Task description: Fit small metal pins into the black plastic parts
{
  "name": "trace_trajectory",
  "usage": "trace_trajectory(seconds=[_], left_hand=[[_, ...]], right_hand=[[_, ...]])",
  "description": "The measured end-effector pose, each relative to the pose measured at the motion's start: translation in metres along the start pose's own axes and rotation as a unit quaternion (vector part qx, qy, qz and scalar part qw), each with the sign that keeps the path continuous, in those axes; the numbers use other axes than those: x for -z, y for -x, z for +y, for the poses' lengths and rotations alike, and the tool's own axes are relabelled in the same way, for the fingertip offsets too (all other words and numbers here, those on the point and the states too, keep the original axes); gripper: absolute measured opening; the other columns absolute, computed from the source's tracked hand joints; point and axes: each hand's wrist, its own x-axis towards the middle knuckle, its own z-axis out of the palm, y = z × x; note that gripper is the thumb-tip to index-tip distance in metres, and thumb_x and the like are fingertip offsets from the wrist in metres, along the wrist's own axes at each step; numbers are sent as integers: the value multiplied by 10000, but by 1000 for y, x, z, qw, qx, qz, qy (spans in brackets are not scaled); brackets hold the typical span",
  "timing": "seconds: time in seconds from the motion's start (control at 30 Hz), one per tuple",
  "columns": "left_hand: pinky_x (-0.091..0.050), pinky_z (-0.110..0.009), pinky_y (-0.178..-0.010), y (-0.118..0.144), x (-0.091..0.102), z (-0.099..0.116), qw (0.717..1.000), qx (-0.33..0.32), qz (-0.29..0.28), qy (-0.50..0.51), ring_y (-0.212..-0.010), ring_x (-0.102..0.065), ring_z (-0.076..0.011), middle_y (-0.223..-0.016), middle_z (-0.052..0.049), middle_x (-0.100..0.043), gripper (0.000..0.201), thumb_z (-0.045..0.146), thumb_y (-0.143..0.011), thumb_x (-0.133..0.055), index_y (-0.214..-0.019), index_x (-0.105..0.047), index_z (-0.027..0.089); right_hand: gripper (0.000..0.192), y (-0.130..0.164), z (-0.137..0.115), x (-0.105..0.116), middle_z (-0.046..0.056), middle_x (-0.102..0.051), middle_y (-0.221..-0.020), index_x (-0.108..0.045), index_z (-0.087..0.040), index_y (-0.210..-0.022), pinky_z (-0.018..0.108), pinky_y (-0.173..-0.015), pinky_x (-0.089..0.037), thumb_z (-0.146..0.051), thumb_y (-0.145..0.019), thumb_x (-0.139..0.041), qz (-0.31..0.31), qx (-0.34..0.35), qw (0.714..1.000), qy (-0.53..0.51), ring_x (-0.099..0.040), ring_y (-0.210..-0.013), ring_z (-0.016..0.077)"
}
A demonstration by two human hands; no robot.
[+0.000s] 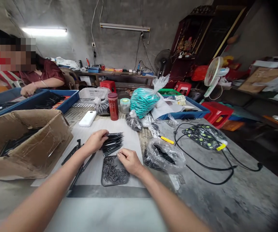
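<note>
Left hand point(95, 141): closed over one end of a fanned bundle of black rods point(113, 143), thin pen-like pieces whose free ends splay to the right above the white sheet point(134, 141) on the counter point(226, 199).

Right hand point(129, 160): fingers drawn together at the upper right edge of a small dark tray point(113, 170) heaped with short pins; whether a pin is pinched between the fingertips cannot be told.

Loose black rods point(72, 153): several, lying on the sheet left of the left forearm.

Cardboard box point(30, 141): open, far left, more dark rods inside.

Clear bag point(165, 154): holds dark parts, just right of the right hand.

Also present: red bottle point(113, 106); bag of teal pieces point(143, 101); black cable point(206, 167) looped across the bare counter; a co-worker's hand point(28, 90) on blue trays point(32, 101), well apart.

Risks, as judged:
- The bundle is gripped at one end only; a slackened grip would likely let rods slide out and scatter among the loose ones.
- The right wrist rests by the tray rim; a nudge could tip or shove the shallow tray and spill pins over the sheet.
- Pins are tiny and dark; a fumbled one could vanish against the grey counter.
</note>
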Motion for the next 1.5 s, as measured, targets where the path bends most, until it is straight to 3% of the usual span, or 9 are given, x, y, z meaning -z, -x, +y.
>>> trace_trajectory(seconds=[0.23,0.43,0.6,0.73,0.87,1.03,1.27,1.4,1.5], left_hand=[[-422,-270,-746,-26,-27,-2,998,-28,-27,-41,-798,-564,-180,-835,-60,-631,198,184,-753,-422,-835,-601,160],[-403,-273,-785,-23,-24,-2,997,-31,-23,-61,-839,-541,-181,-868,-73,-599,240,221,-789,-379,-860,-598,154],[-405,-267,-740,6,0,-11,995,0,-34,-90,-809,-553,-185,-856,-71,-605,245,240,-789,-362,-850,-587,164],[-393,-260,-621,44,16,-17,977,78,-130,-153,-743,-576,-201,-789,-64,-632,234,295,-772,-384,-756,-592,191],[-374,-274,-573,71,13,-16,959,124,-175,-187,-753,-583,-239,-780,-81,-633,271,401,-753,-405,-702,-571,192],[-372,-276,-609,81,4,-6,967,139,-143,-160,-810,-581,-236,-804,-80,-627,271,347,-782,-343,-698,-543,186],[-361,-245,-543,87,1,-3,979,190,18,78,-564,-513,-149,-577,15,-527,244,413,-757,-392,-733,-491,192],[-366,-213,-446,86,-9,-7,906,207,91,357,-450,-455,-89,-616,50,-493,419,462,-639,-550,-924,-459,169],[-371,-193,-406,86,-14,-8,859,213,112,452,-416,-476,-78,-622,80,-470,673,412,-572,-642,-1136,-343,198]], right_hand=[[215,-1,2,1,-40,-400,-524,-461,-172,-570,201,-523,-296,-236,-771,-421,8,9,1000,22,-361,-513,89],[210,-1,4,2,-38,-406,-531,-463,-173,-577,203,-524,-299,-238,-772,-418,3,8,1000,21,-361,-519,91],[224,-1,6,4,-36,-403,-528,-462,-175,-570,205,-510,-291,-252,-777,-422,5,-4,1000,20,-358,-516,93],[219,-2,10,4,-38,-406,-525,-473,-175,-577,204,-516,-292,-254,-776,-428,8,-11,1000,18,-364,-520,96],[239,-2,11,3,-41,-393,-518,-459,-174,-557,206,-516,-286,-250,-781,-431,11,-13,1000,23,-364,-517,95],[204,-1,10,5,-32,-454,-548,-515,-161,-588,201,-536,-312,-196,-779,-453,-27,-6,998,64,-410,-540,97],[148,1,11,1,32,-575,-738,-628,-164,-796,253,-694,-338,-150,-785,-481,-153,92,952,250,-489,-737,140],[126,4,3,0,32,-577,-777,-616,-190,-836,281,-682,-308,-197,-793,-497,-203,91,919,326,-487,-780,157],[121,4,-3,-1,37,-582,-807,-595,-186,-831,294,-691,-291,-189,-804,-477,-223,88,905,351,-483,-810,166]])
